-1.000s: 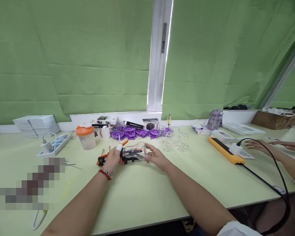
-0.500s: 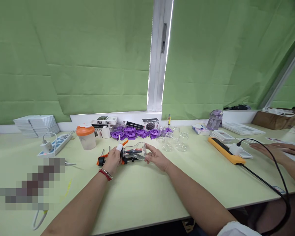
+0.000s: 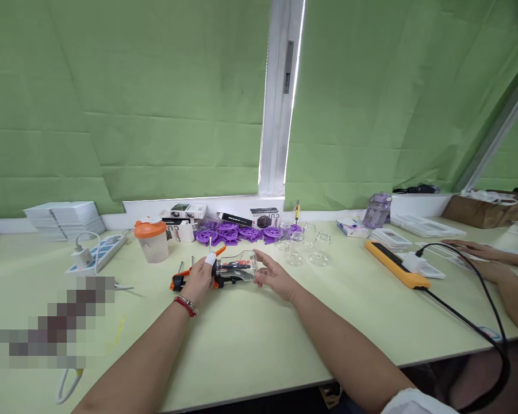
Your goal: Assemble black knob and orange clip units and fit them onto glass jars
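Observation:
A clear glass bottle (image 3: 246, 262) lies on its side above the middle of the table, over an orange and black frame tool with metal rods (image 3: 179, 280). My left hand (image 3: 199, 279) is closed around the bottle's left end, beside the frame; a white covering wraps one of its fingertips. My fingers hide part of the frame and what they touch there. At the bottle's right end, my right hand (image 3: 272, 275) grips the rim between thumb and fingers. Black and orange parts show through the glass.
Behind are purple plastic pieces (image 3: 227, 234), small boxes (image 3: 188, 210) and several clear glasses (image 3: 320, 256). An orange-lidded cup (image 3: 152, 244) stands left, near a power strip (image 3: 106, 253). Rightward lie a yellow power strip (image 3: 392, 265), its black cable (image 3: 459, 322) and a co-worker's hands (image 3: 478, 253).
My hands and the bottle have stayed almost still. On the right, the co-worker's hands have shifted over their papers.

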`<state>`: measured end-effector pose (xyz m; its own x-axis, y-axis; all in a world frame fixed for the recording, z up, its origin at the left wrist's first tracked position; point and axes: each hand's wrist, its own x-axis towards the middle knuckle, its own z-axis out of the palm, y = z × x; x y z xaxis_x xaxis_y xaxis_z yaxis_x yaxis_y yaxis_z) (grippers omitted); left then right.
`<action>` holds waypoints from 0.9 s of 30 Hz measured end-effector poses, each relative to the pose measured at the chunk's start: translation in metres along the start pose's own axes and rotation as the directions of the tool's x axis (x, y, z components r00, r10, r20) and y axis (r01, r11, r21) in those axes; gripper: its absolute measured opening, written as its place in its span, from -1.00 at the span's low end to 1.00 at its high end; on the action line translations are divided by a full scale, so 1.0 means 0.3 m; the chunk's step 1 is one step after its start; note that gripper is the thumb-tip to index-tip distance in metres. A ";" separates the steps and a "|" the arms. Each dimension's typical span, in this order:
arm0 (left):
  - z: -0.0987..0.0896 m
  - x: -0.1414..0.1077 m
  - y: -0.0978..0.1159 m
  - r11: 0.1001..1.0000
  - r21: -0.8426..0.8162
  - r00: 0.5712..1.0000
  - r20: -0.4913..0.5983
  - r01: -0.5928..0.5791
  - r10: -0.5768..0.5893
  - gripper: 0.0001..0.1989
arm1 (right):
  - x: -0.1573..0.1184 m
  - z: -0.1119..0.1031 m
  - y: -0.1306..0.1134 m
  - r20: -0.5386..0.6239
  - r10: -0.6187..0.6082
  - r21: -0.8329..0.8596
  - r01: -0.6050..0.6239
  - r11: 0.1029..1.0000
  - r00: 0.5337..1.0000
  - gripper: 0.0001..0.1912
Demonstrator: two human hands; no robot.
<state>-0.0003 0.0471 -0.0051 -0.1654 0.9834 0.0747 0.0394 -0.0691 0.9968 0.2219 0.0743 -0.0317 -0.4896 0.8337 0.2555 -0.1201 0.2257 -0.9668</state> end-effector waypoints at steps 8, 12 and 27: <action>0.000 -0.002 -0.001 1.000 0.004 1.000 0.029 0.006 -0.006 -0.63 | 0.004 0.001 -0.005 -0.028 0.007 -0.018 -0.008 1.000 1.000 -0.30; 0.000 -0.002 -0.008 1.000 0.003 1.000 0.026 0.015 -0.015 -0.62 | 0.008 0.003 0.003 -0.045 0.014 -0.044 -0.016 0.999 0.999 -0.29; 0.011 -0.012 -0.003 1.000 0.006 1.000 0.022 0.008 -0.008 -0.63 | 0.014 0.004 0.022 -0.082 0.088 -0.025 -0.090 0.996 0.993 -0.31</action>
<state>0.0036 0.0442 -0.0063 -0.1440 0.9874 0.0661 0.0444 -0.0603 0.9972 0.2180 0.0789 -0.0370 -0.4260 0.8886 0.1698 -0.0544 0.1622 -0.9853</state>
